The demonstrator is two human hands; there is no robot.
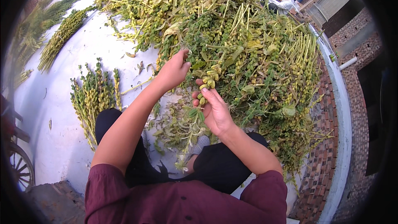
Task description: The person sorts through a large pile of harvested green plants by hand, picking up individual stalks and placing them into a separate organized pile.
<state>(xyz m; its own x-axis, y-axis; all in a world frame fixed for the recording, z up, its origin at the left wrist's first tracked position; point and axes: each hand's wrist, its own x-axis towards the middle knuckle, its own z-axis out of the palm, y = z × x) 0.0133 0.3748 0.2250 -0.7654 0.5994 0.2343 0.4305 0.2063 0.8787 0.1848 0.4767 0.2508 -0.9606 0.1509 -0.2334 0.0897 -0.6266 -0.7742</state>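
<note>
My right hand point(217, 112) holds a sesame stalk point(210, 79) between thumb and fingers. Plump yellow-green pods line it, and greener pods and small leaves show at its lower end by my palm. Above and to the left, my left hand point(175, 70) has its fingers curled at the near edge of a big heap of cut sesame stalks point(217, 34). Its fingertips are partly hidden, so whether anything is pinched there cannot be told. Loose plucked leaves point(177, 118) lie on the pale floor below my hands, between my feet.
A small bunch of stalks point(93, 96) lies by my left knee. Farther left rests a tied-looking sheaf point(62, 39). A spoked wheel point(20, 166) stands at the lower left. Another person point(281, 1) sits beyond the heap. A brick edge point(326, 130) curves along the right.
</note>
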